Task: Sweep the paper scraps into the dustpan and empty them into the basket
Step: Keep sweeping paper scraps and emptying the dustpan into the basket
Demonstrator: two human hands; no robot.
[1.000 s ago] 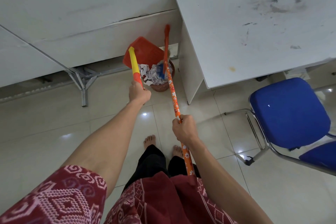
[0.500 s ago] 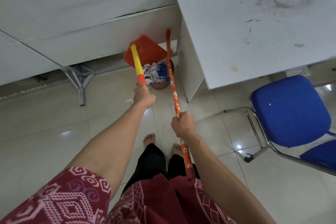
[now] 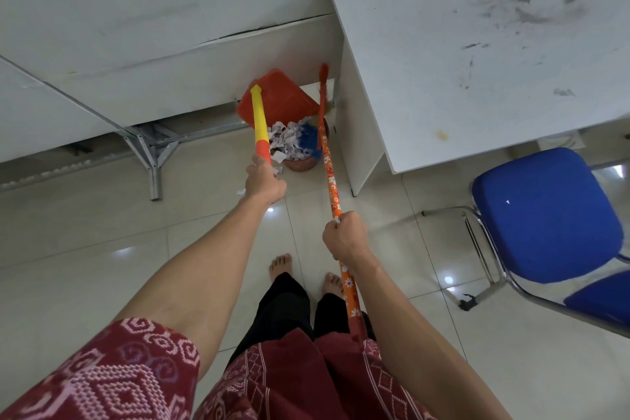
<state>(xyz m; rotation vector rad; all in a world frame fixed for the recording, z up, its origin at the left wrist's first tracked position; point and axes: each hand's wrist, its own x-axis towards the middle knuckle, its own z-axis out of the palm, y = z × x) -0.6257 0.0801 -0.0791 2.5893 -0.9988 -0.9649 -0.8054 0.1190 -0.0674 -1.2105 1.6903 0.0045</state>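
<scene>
My left hand (image 3: 264,179) grips the yellow and orange handle (image 3: 258,119) of a red dustpan (image 3: 279,97), which is tipped up over a small brown basket (image 3: 300,164). White paper scraps (image 3: 288,140) fill the basket. One scrap (image 3: 241,192) lies on the floor by my left hand, another (image 3: 278,169) beside the basket. My right hand (image 3: 344,237) grips the orange flowered broom handle (image 3: 332,187). The blue bristles (image 3: 308,138) rest in the basket.
A white desk (image 3: 477,54) stands right of the basket, its side panel close to the broom. A blue chair (image 3: 545,218) with a metal frame is at the right. A folding table's metal leg (image 3: 153,160) stands at the left. My bare feet (image 3: 281,266) are on tile.
The dustpan has tipped further up and back over the basket. A scrap now lies on the floor by my left hand. The broom stays in the basket.
</scene>
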